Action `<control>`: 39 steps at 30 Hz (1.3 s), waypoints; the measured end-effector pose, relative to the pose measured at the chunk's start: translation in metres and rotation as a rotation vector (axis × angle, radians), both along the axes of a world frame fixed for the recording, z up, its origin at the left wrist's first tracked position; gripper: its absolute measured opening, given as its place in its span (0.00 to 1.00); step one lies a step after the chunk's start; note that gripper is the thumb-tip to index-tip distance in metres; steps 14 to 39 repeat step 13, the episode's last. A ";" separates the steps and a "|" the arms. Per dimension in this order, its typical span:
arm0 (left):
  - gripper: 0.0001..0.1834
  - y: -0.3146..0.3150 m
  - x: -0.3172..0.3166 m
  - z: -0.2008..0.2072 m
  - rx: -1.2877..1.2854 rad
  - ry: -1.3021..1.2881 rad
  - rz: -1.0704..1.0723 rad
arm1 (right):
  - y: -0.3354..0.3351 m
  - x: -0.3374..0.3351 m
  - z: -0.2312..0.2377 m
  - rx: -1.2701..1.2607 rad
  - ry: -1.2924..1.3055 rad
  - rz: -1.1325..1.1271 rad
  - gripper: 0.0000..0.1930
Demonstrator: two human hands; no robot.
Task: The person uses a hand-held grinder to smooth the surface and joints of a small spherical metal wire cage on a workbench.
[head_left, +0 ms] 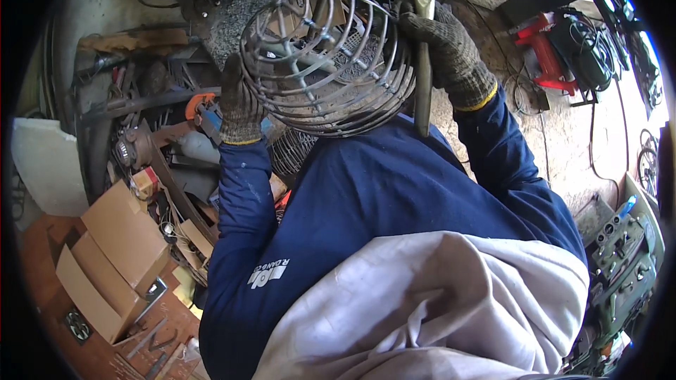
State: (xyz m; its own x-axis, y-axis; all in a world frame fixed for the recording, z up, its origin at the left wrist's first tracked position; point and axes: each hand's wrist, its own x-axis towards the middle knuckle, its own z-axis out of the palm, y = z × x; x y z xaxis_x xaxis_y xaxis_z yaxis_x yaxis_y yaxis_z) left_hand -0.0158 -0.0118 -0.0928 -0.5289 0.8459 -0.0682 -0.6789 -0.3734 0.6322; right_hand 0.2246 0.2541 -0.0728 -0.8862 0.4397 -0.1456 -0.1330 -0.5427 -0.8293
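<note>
A round cage of bent metal rods (317,88), with stacked rings and curved ribs, stands tilted in front of my chest. My left hand (239,102), in a grey-brown knitted glove with a yellow cuff, grips its left side; the rods partly hide the fingers. My right hand (447,49), gloved the same way, is closed around the shaft of a hammer (422,95) beside the cage's right edge. The hammer's head points away from me and the shaft's end hangs toward my lap. Whether the right fingers also touch the cage is hidden.
Scrap metal and tools crowd the bench (225,21) beyond the cage. An open cardboard box (105,260) stands at lower left. To the right are a red-and-black machine (556,56) with cables and a green metal machine (627,281). Another coiled wire piece (290,155) lies below the cage.
</note>
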 end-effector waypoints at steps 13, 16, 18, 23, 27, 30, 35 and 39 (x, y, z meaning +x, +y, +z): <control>0.25 0.015 0.003 0.004 0.266 -0.038 -0.300 | -0.004 -0.002 0.017 0.193 -0.141 0.015 0.19; 0.25 0.015 0.003 0.004 0.266 -0.038 -0.300 | -0.004 -0.002 0.017 0.193 -0.141 0.015 0.19; 0.25 0.015 0.003 0.004 0.266 -0.038 -0.300 | -0.004 -0.002 0.017 0.193 -0.141 0.015 0.19; 0.25 0.015 0.003 0.004 0.266 -0.038 -0.300 | -0.004 -0.002 0.017 0.193 -0.141 0.015 0.19; 0.25 0.015 0.003 0.004 0.266 -0.038 -0.300 | -0.004 -0.002 0.017 0.193 -0.141 0.015 0.19; 0.25 0.015 0.003 0.004 0.266 -0.038 -0.300 | -0.004 -0.002 0.017 0.193 -0.141 0.015 0.19; 0.25 0.015 0.003 0.004 0.266 -0.038 -0.300 | -0.004 -0.002 0.017 0.193 -0.141 0.015 0.19; 0.25 0.015 0.003 0.004 0.266 -0.038 -0.300 | -0.004 -0.002 0.017 0.193 -0.141 0.015 0.19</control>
